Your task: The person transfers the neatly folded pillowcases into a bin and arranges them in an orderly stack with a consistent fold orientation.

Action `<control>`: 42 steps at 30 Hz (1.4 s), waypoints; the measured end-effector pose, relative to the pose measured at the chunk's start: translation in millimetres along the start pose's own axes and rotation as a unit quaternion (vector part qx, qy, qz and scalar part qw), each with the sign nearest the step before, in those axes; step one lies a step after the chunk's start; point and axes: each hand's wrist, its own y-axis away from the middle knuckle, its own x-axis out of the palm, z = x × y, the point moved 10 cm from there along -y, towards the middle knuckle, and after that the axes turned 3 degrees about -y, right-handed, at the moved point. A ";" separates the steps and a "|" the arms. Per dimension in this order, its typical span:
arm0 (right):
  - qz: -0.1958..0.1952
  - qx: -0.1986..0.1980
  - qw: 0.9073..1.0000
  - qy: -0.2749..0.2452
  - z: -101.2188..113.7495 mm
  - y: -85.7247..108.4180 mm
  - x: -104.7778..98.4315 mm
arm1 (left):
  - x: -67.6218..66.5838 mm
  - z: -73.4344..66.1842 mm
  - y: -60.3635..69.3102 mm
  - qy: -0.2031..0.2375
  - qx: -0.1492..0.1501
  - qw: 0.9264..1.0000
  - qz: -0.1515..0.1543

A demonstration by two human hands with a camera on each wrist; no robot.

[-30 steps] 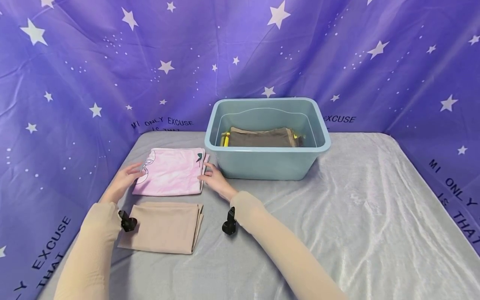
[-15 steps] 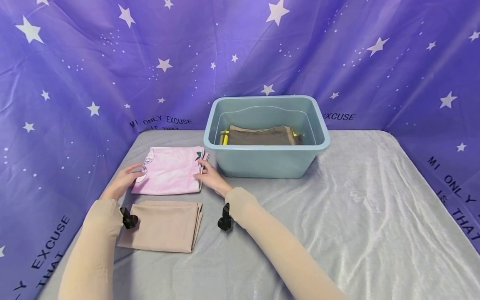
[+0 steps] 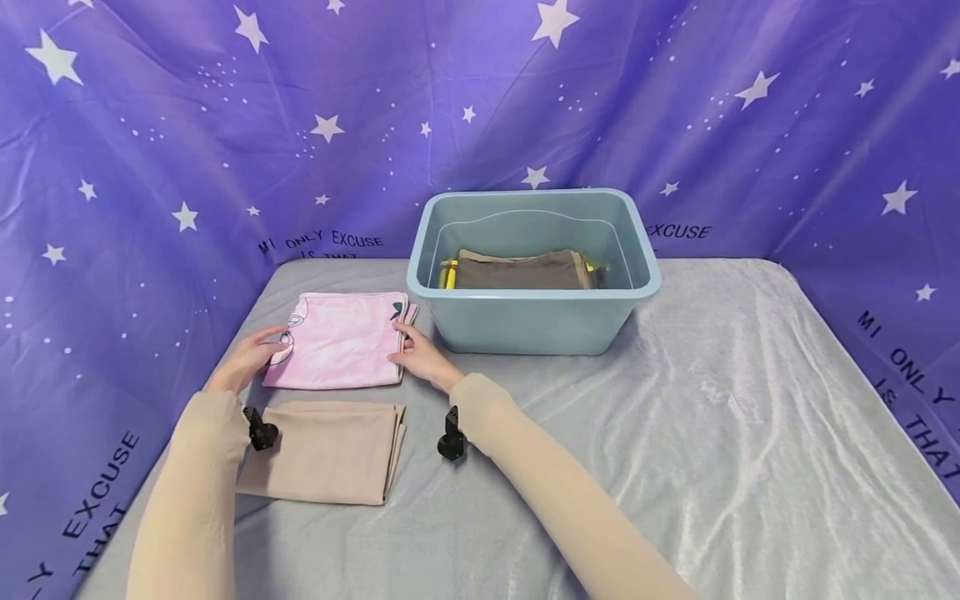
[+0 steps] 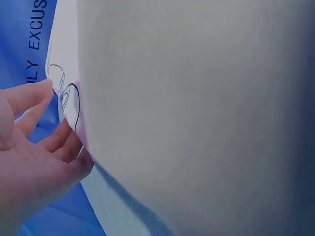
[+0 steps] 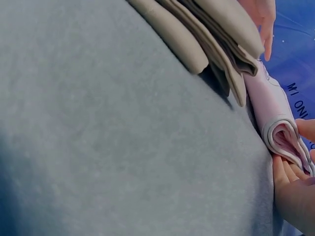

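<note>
A folded pink cloth [image 3: 341, 342] with a line drawing and a dark green leaf print lies at the left of the table. At its left edge my left hand [image 3: 246, 360] holds the cloth, thumb over the top; some fingertips are hidden in the head view. My right hand [image 3: 423, 358] pinches the opposite, layered edge. In the right wrist view, the fingers [image 5: 285, 172] reach beneath the rolled folds, with the thumb above. Nearer to me, a folded beige cloth [image 3: 322, 454] lies flat below the pink one.
A blue-grey plastic bin [image 3: 536, 325] stands at the back middle, right of the pink cloth. Inside are a folded dark brown cloth [image 3: 517, 273] and something yellow [image 3: 452, 275]. A grey plush cover [image 3: 712, 417] spreads over the table, and a purple star-printed curtain [image 3: 480, 83] hangs behind.
My right hand has moved slightly left onto the pink cloth's edge and closed on it. The left hand has shifted a little inward at its edge. The bin and beige cloth stay put.
</note>
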 end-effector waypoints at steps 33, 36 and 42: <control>-0.017 0.007 0.999 0.031 104.2 76.4 7.9 | -2.8 -10.7 -8.1 -0.065 0.031 0.996 -0.043; -0.024 0.009 0.999 0.039 128.7 91.8 8.3 | -6.4 -14.0 -7.7 -0.056 0.044 0.995 -0.063; -0.032 0.002 0.999 0.024 157.6 109.1 7.2 | -9.4 -22.0 -2.2 -0.039 0.062 0.994 -0.081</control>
